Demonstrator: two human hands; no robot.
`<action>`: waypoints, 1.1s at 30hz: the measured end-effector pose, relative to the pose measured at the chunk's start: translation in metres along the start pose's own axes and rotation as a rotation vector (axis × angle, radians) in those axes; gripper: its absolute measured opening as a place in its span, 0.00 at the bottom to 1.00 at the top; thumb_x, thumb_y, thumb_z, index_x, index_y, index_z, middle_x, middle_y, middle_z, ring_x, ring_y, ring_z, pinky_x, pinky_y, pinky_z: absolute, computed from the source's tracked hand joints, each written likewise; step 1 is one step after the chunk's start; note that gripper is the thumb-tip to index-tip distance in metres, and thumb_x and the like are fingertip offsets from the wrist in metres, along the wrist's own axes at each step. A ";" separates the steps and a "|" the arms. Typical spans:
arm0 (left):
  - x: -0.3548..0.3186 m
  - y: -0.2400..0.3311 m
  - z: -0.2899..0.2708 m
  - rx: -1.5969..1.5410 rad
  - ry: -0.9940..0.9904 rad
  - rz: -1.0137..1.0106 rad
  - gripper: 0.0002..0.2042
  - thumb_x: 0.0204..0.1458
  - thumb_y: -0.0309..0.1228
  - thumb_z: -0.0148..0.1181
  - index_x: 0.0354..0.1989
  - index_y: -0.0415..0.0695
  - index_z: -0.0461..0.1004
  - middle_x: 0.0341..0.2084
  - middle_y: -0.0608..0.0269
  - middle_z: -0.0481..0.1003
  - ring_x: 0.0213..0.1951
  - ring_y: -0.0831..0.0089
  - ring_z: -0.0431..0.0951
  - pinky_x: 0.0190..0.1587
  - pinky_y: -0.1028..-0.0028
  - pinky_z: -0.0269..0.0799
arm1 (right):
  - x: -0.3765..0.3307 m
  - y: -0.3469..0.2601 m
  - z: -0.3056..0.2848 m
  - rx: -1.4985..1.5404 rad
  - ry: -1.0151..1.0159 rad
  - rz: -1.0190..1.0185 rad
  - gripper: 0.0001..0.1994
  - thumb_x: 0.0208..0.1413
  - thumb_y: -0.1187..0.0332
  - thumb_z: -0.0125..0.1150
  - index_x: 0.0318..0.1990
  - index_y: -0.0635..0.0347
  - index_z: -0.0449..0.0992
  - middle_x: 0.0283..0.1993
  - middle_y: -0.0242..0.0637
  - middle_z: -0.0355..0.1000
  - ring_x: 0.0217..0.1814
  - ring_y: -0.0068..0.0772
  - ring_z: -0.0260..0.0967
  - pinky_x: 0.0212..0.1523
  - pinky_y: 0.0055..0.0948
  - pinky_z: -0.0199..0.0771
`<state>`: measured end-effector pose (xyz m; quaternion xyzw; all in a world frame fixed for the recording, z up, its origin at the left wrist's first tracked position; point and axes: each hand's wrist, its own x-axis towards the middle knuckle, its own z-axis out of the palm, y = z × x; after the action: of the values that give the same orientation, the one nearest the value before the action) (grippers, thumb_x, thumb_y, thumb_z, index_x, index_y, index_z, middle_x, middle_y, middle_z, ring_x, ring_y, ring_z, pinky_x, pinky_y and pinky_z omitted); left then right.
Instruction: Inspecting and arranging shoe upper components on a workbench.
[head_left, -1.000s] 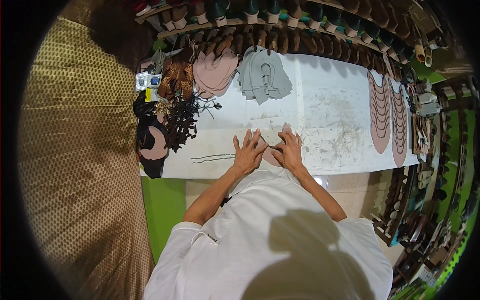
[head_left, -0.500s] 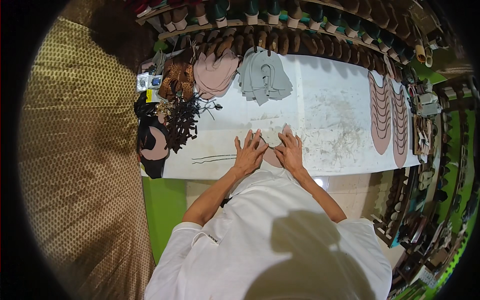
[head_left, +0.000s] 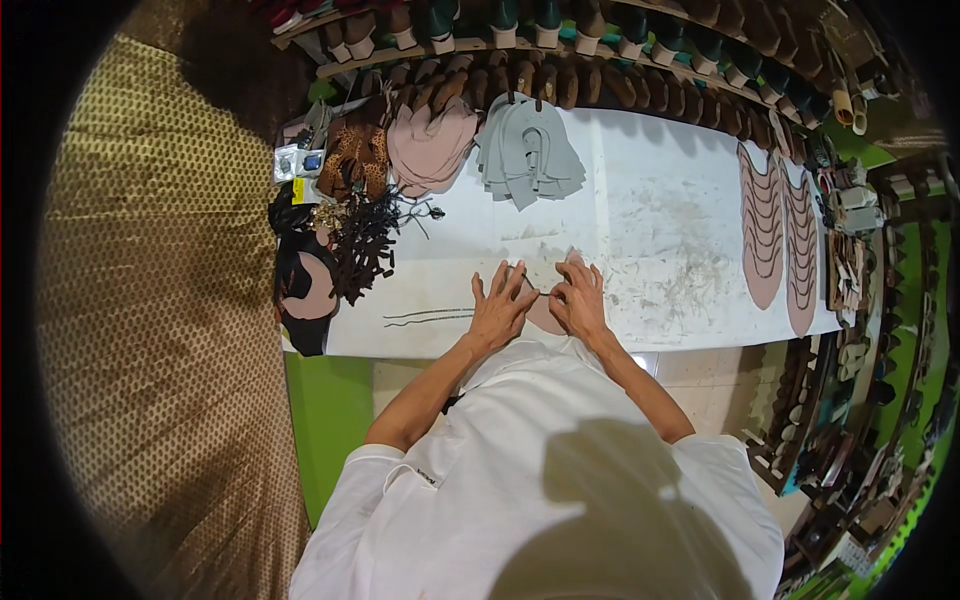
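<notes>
A pink shoe-upper piece point(head_left: 543, 319) with a curved edge lies at the table's near side, partly covered by my hands. Along its edge runs a thin dark strip point(head_left: 542, 293). With thumb and index finger close together, my left hand point(head_left: 496, 312) holds the strip from the left, its other fingers raised and apart. My right hand point(head_left: 580, 305) pinches the strip at its other side, resting over the piece; the exact fingertip contact is too small to make out. Two loose dark strips point(head_left: 430, 316) lie to the left of my left hand.
Grey cut pieces point(head_left: 528, 155) and pink ones point(head_left: 432, 145) are stacked at the back. On the left sit dark tangled straps point(head_left: 362, 245). Rows of overlapping pink uppers point(head_left: 762, 235) with dark edging lie at right. Shelves of shoes point(head_left: 570, 85) line the far side.
My fingers have shifted very slightly over the pink piece, and the strip between them looks straighter. Everything else stays in place.
</notes>
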<state>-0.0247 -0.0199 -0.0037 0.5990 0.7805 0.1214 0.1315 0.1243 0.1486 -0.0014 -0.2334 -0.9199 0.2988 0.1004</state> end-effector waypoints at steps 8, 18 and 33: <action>0.008 0.007 -0.012 0.064 -0.043 0.032 0.21 0.58 0.34 0.60 0.61 0.63 0.75 0.80 0.56 0.47 0.79 0.48 0.44 0.66 0.24 0.40 | 0.004 0.003 -0.002 -0.042 -0.043 -0.030 0.07 0.52 0.65 0.66 0.32 0.56 0.87 0.63 0.39 0.72 0.73 0.44 0.60 0.78 0.62 0.43; 0.005 0.014 0.003 0.054 -0.009 0.009 0.25 0.57 0.34 0.60 0.65 0.65 0.74 0.80 0.57 0.46 0.79 0.47 0.44 0.64 0.21 0.41 | 0.009 0.003 -0.008 -0.060 -0.103 -0.019 0.08 0.52 0.65 0.66 0.33 0.55 0.88 0.65 0.41 0.71 0.77 0.47 0.56 0.79 0.62 0.40; 0.001 0.021 0.011 -0.031 0.030 -0.059 0.22 0.61 0.34 0.58 0.64 0.65 0.75 0.80 0.56 0.46 0.80 0.48 0.42 0.67 0.23 0.37 | -0.014 0.022 -0.009 -0.043 0.012 -0.029 0.08 0.55 0.63 0.71 0.36 0.57 0.87 0.68 0.41 0.69 0.77 0.52 0.54 0.78 0.60 0.44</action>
<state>-0.0022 -0.0132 -0.0071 0.5718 0.7977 0.1382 0.1326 0.1474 0.1626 -0.0079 -0.2237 -0.9287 0.2762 0.1055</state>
